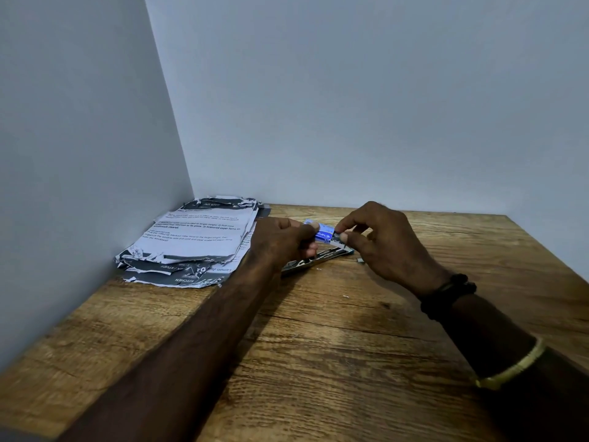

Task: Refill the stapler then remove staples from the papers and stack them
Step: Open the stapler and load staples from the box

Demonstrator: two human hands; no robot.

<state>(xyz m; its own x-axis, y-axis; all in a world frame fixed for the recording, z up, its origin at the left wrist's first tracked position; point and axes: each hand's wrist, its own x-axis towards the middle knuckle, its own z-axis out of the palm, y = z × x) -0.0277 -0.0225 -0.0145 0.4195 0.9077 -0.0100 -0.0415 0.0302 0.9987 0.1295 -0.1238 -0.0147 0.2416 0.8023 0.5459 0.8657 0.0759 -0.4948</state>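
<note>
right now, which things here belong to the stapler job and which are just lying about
For the job: blue staple box, pinched by left hand and right hand; open stapler; pile of papers.
Lying about: small grey bit on the table, unclear what.

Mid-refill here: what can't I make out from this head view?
Head view:
- Contents of the blue staple box: its ends are covered by the left hand and right hand pinching it.
- The stapler: mostly behind both hands; its channel's fill is unreadable.
- Staples in the papers: too small to see.
- A grey bit on the table: too small to identify.
</note>
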